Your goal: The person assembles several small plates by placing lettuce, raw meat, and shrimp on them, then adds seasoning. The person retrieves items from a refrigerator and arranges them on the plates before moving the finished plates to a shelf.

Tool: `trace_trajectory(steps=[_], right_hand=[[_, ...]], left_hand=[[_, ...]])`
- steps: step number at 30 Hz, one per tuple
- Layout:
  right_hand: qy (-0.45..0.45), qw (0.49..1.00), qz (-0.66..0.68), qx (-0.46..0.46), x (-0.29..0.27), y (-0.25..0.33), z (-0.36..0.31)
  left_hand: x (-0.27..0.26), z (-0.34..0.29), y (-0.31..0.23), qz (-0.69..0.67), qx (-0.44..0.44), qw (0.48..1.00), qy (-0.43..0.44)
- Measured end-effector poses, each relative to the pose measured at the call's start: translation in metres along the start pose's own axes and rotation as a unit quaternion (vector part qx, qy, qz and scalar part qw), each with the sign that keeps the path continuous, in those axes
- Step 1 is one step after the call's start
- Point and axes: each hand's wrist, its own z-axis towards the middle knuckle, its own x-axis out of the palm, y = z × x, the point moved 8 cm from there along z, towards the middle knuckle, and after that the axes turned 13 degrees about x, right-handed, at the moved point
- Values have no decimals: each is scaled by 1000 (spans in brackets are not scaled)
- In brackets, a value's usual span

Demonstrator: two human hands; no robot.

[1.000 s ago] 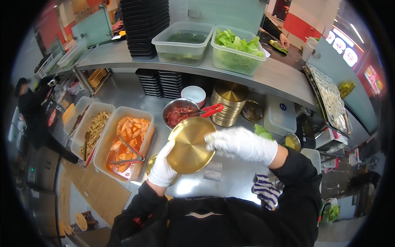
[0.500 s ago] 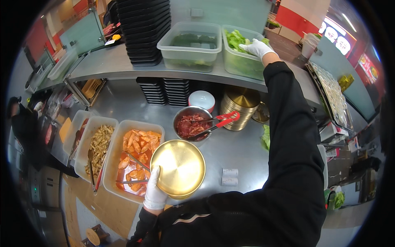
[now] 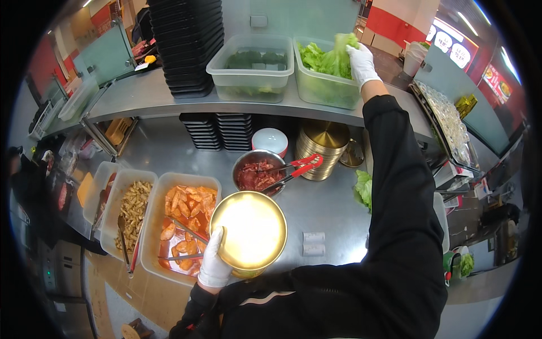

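Note:
My left hand (image 3: 215,261), in a white glove, grips the near left rim of a gold metal bowl (image 3: 249,231) held over the steel counter. The bowl looks empty and shiny. My right hand (image 3: 361,61), also gloved, reaches up to the shelf and pinches a green lettuce leaf (image 3: 342,46) above the clear tub of lettuce (image 3: 326,76). My black sleeve runs across the right side of the counter.
A clear tub of dark greens (image 3: 252,69) and a stack of black trays (image 3: 188,42) share the shelf. Below sit a steel bowl of red meat with red tongs (image 3: 261,173), stacked gold bowls (image 3: 324,146), a tub of orange sauced food (image 3: 182,223), a tub of pale strips (image 3: 131,212), and loose lettuce (image 3: 363,188).
My right hand left the gold bowl, rose to the lettuce tub on the shelf and now lifts a leaf. My left hand lowered the bowl flat.

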Motion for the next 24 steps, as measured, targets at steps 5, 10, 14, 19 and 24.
trace_trajectory(steps=[5, 10, 14, 19, 24], right_hand=[[13, 973, 171, -155, -9, 95, -100], [312, 928, 72, -192, 59, 62, -316], [402, 814, -268, -323, 82, -15, -478], [456, 830, -222, -230, 36, -60, -515], [440, 852, -190, -210, -2, -71, -527]], left_hand=[[7, -12, -2, 112, 12, 991, 66], [40, -16, 3, 265, 125, 930, 221], [40, -16, 31, -199, -89, 968, 123], [14, -40, 59, -66, -112, 991, 32], [23, -69, 99, -52, -110, 993, -8]])
